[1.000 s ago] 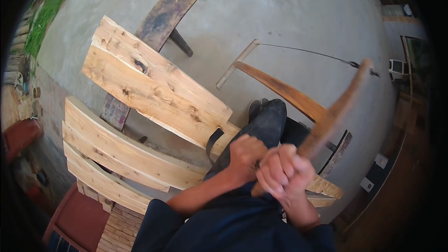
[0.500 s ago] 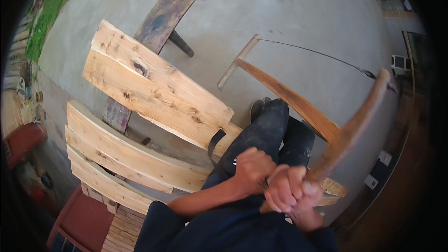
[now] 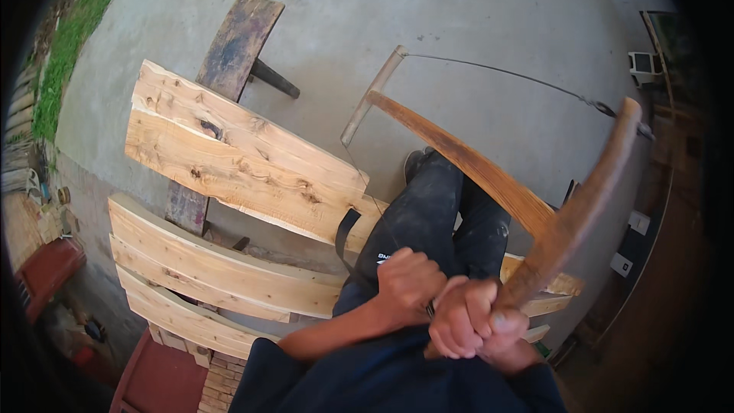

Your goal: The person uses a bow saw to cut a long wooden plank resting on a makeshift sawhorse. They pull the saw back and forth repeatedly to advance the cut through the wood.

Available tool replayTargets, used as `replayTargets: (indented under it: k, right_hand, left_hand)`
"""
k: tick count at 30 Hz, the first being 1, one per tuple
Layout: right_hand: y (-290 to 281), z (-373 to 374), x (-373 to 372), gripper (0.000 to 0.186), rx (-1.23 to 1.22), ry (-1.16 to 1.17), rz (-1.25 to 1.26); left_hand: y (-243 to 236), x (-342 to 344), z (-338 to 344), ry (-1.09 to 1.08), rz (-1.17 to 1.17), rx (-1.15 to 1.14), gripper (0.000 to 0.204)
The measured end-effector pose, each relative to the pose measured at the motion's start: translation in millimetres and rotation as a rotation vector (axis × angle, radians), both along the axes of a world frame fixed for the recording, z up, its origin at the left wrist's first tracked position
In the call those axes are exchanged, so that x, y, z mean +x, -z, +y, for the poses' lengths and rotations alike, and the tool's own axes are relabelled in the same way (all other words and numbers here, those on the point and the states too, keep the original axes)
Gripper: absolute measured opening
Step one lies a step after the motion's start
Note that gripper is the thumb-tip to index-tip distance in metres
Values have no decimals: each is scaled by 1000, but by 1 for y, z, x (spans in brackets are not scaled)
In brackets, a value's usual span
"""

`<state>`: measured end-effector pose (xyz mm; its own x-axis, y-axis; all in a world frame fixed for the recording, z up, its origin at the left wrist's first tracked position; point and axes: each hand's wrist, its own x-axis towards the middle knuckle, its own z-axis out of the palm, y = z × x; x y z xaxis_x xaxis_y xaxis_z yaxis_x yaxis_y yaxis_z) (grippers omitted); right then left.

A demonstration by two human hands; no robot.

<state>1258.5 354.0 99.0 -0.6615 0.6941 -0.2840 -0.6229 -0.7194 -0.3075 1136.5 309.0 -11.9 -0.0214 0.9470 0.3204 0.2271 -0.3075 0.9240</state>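
Observation:
A wooden frame saw [image 3: 459, 157] spans the right half of the view, with a crossbar, two end arms and a cord along the top; its thin blade line runs toward my hands. My right hand [image 3: 478, 317] is wrapped round the lower part of the thick near end arm [image 3: 581, 210]. My left hand [image 3: 409, 283] is closed in a fist just left of it; what it grips is hidden. My dark-trousered legs [image 3: 413, 237] lie under the saw, beside a wide knotty plank [image 3: 245, 153] that has a black strap [image 3: 345, 237] at its right end.
Several pale planks [image 3: 222, 252] lie nearer on the left. A weathered bench [image 3: 237, 42] with a dark leg passes under the wide plank. A red piece of furniture [image 3: 153, 375] is at lower left, grass [image 3: 73, 69] along the left edge of the concrete floor [image 3: 497, 15].
The saw's near arm has swung rightward, and both hands have moved slightly down and right with it. The far end now appears higher and further left; the view has shifted slightly.

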Motion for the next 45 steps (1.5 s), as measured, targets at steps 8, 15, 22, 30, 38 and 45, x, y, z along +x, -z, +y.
replayTargets:
  k: [8, 15, 22, 30, 38, 45]
  right_hand:
    - [58, 22, -29, 39, -102, 20, -158]
    - [-22, 3, 2, 35, -57, -13, -29]
    - [89, 39, -50, 38, -141, 49, -236]
    - [-9, 14, -14, 35, -32, -28, -78]
    - [93, 41, -59, 45, -202, 178, -382]
    - [-22, -4, -24, 37, 49, 162, -120]
  left_hand:
    - [55, -17, 23, -76, -71, -69, 20]
    - [-25, -5, 1, 41, 12, -69, 18]
    - [82, -35, 34, 54, -143, -271, 29]
    - [-24, -22, 13, 157, 8, -105, 20]
    - [92, -48, 45, 104, -13, -205, 27]
    - [-37, -27, 13, 116, -1, -146, 32]
